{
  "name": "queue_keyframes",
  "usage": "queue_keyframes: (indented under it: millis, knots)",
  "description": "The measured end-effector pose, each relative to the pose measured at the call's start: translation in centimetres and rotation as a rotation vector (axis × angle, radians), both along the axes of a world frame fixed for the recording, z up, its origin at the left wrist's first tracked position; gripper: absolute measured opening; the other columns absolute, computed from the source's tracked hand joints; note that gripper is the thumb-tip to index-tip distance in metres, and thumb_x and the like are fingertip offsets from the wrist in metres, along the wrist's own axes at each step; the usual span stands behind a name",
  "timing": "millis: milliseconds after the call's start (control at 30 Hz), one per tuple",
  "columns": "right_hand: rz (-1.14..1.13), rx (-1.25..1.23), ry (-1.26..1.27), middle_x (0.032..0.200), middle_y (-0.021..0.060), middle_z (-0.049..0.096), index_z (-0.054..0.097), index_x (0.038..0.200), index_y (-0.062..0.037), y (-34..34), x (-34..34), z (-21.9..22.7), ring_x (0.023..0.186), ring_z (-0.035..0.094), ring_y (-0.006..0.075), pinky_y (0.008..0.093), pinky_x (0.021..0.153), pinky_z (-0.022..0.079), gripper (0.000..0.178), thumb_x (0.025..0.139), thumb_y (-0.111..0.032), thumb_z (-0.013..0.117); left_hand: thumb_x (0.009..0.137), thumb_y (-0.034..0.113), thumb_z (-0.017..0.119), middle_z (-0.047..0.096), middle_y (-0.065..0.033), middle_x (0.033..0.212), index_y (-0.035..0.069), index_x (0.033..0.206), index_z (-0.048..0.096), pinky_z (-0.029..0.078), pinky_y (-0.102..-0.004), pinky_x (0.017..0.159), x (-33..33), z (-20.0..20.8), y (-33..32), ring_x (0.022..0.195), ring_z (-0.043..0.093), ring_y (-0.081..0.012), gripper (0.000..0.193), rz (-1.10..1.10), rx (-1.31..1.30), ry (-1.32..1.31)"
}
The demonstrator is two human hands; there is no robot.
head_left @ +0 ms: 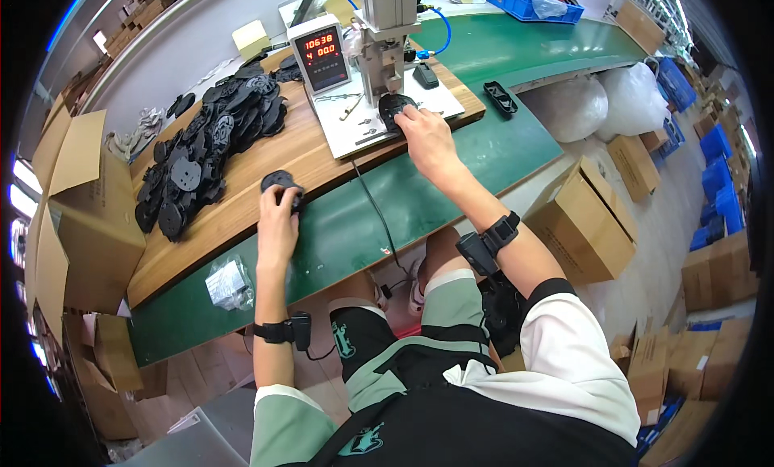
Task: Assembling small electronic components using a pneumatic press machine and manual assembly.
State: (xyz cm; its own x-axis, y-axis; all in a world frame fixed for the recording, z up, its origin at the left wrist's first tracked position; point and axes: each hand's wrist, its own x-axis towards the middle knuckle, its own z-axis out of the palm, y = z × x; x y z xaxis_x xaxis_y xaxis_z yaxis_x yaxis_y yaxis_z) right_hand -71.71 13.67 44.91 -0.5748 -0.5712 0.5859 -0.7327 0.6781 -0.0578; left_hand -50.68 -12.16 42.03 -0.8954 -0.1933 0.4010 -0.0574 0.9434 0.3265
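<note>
My left hand (277, 224) is closed on a round black plastic part (280, 179) above the front edge of the wooden board. My right hand (427, 138) has its fingers on another black plastic part (393, 107), which sits under the head of a bench press (385, 58). The press stands on a white base plate (343, 136) with small metal pieces on it. Beside the press column is a counter box with a lit red display (321, 54). A heap of similar flat black parts (216, 136) lies to the left on the board.
The wooden board (177, 253) rests on a green table (347, 237). A black tray-like piece (501, 99) and a small clear bag (230, 285) lie on the green surface. An open carton (101, 225) stands at left, another carton (584, 221) at right. A black cable (375, 205) crosses the table.
</note>
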Motion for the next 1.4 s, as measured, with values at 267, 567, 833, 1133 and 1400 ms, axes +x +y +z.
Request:
queue_keyframes:
  millis: [267,567,833,1133,1400]
  knots:
    - [0.013,0.014,-0.003,0.101,0.0091,0.064,0.066,0.093,-0.0067,0.2,-0.1,0.0,0.098,0.066,0.0294,0.0421,0.084,0.053,0.02,0.075,0.002,0.069,0.087,-0.007,0.058,0.061,-0.0195,0.129,0.006,0.131,0.058,0.05,-0.0463,0.104,-0.9,-0.2,2.8,0.123,0.058,-0.0375,0.046,0.04,-0.061,0.068]
    - [-0.025,0.077,-0.013,0.102,0.0085,0.064,0.067,0.094,-0.0072,-0.6,0.1,0.8,0.1,0.066,0.0285,0.042,0.083,0.053,0.021,0.075,0.0,0.07,0.087,-0.005,0.055,0.062,-0.0207,0.135,0.006,0.139,0.057,0.048,-0.0454,0.107,-1.7,2.0,3.8,0.129,0.057,-0.0365,0.053,-0.042,0.019,0.186]
    - [0.002,-0.36,-0.061,0.103,0.0114,0.066,0.068,0.105,-0.0059,3.1,0.7,1.2,0.099,0.064,0.0346,0.0456,0.086,0.053,0.024,0.083,0.0,0.061,0.087,-0.002,0.056,0.065,-0.0224,0.129,0.004,0.128,0.061,0.051,-0.0442,0.103,-11.4,3.9,12.3,0.122,0.062,-0.0381,0.042,-0.251,-0.111,0.279]
    - [-0.187,-0.661,-0.249,0.111,0.0171,0.065,0.068,0.109,-0.0016,16.7,21.4,-8.6,0.104,0.064,0.0367,0.0423,0.093,0.052,0.033,0.079,0.008,0.062,0.087,-0.001,0.057,0.058,-0.0265,0.139,0.006,0.141,0.052,0.042,-0.0475,0.114,-16.9,2.2,13.5,0.13,0.057,-0.0413,0.054,-0.296,-0.479,0.115]
    - [-0.759,-0.41,-0.654,0.113,0.0191,0.063,0.065,0.112,-0.0031,29.8,29.6,-30.8,0.108,0.058,0.0392,0.0454,0.097,0.046,0.028,0.085,-0.001,0.056,0.087,-0.005,0.054,0.058,-0.0295,0.135,0.002,0.135,0.053,0.045,-0.0475,0.112,-17.0,2.1,13.9,0.128,0.057,-0.0432,0.049,-0.292,-0.411,0.084]
